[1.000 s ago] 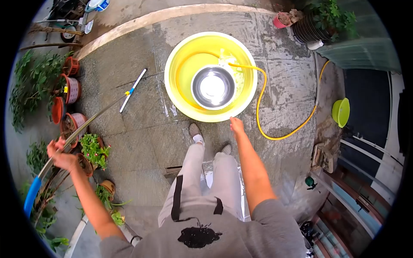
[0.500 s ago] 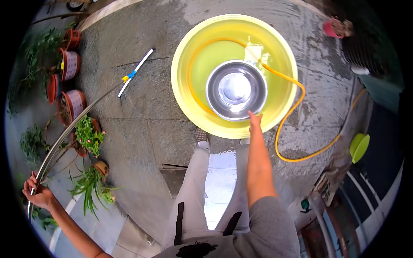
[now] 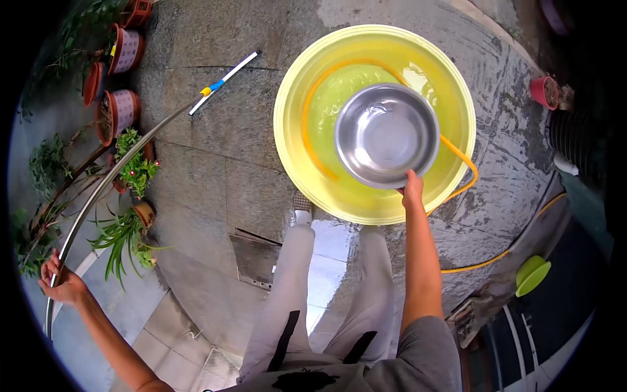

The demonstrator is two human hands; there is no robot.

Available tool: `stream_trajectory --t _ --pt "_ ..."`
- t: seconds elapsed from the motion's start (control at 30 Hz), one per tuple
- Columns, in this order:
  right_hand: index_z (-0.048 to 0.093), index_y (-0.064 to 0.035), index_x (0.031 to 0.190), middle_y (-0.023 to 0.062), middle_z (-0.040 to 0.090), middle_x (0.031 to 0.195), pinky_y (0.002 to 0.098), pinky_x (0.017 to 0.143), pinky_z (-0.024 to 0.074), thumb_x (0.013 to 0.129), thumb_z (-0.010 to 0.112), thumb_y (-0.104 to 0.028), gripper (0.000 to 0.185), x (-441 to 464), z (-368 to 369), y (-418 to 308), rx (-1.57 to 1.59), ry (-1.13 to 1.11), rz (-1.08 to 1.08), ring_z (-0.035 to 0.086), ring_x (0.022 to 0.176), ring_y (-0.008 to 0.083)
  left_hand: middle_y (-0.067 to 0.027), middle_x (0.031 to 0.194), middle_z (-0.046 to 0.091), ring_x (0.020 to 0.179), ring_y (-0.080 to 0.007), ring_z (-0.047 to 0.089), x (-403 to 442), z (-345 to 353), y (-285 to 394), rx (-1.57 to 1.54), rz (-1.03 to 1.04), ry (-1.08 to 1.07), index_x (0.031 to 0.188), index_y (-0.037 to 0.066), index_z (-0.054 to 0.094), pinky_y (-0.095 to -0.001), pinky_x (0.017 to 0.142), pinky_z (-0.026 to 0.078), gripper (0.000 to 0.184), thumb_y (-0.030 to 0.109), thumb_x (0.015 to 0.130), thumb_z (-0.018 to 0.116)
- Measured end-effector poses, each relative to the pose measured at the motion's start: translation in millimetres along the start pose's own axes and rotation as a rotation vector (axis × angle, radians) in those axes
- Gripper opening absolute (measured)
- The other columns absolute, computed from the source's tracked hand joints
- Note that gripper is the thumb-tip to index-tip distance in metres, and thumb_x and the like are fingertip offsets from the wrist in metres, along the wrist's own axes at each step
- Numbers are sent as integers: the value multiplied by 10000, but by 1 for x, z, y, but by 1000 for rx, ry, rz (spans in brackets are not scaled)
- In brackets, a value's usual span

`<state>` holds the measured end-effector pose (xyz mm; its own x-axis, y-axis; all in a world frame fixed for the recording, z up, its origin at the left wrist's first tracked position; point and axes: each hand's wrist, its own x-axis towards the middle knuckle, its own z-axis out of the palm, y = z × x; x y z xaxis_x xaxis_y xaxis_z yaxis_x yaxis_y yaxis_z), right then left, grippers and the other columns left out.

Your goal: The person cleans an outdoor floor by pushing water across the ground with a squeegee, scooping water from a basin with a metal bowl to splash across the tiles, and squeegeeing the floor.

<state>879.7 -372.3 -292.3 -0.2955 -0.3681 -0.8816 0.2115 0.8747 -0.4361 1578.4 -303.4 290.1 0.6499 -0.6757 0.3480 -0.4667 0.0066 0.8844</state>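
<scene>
My right hand (image 3: pixel 412 189) grips the near rim of a round stainless steel basin (image 3: pixel 349 147), thumb over the edge. The basin is over the large yellow tub (image 3: pixel 287 140), which has water in it; whether its underside touches the water is hidden. My left hand (image 3: pixel 63 282), far out to the left, is closed around the long metal pole of a floor squeegee (image 3: pixel 134 151). Its narrow white head (image 3: pixel 240 67), with a blue and yellow joint, rests on the concrete. A yellow-orange hose (image 3: pixel 462 155) curves inside the tub and passes behind the basin.
Potted plants (image 3: pixel 119 112) line the left side. The hose runs over the wet concrete (image 3: pixel 503 189) to the right. A green basin (image 3: pixel 532 274) and a pink pot (image 3: pixel 544 93) stand at the right. My feet are close to the tub's near edge.
The steel basin looks larger and nearer, as if raised, in my right hand. The hose's loop outside the tub has shifted. My left hand still holds the squeegee; the view has moved slightly.
</scene>
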Motion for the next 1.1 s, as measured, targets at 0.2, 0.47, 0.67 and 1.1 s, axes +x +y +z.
stream_trajectory --t 0.2,0.47,0.67,1.1 --pt "191 21 1464 255 316 1455 424 1085 297 870 549 -94 703 -40 4 -10 -558 496 -696 323 1338 401 -49 653 412 786 -242 464 -28 17 -1 -7 -8 82 876 20 526 -491 1039 341 422 406 952 372" --pt "324 -30 1386 184 478 1302 446 918 443 823 587 -111 627 29 57 25 -370 179 -460 486 1177 341 -36 658 400 778 -226 456 -47 8 -4 -8 -9 95 896 31 542 -479 1020 346 437 422 952 355" --pt "537 -56 975 65 589 900 399 683 537 779 577 -149 221 17 38 11 -28 -183 94 608 789 219 -28 651 393 758 -221 457 -59 6 -11 -45 -55 165 888 30 551 -460 993 368 465 439 955 339" --pt "498 39 1104 170 556 1089 426 806 586 817 537 -89 316 -167 221 -112 198 -366 101 624 943 301 -40 639 426 703 -203 454 -72 4 -29 -138 -81 251 921 84 543 -451 918 395 423 450 977 339"
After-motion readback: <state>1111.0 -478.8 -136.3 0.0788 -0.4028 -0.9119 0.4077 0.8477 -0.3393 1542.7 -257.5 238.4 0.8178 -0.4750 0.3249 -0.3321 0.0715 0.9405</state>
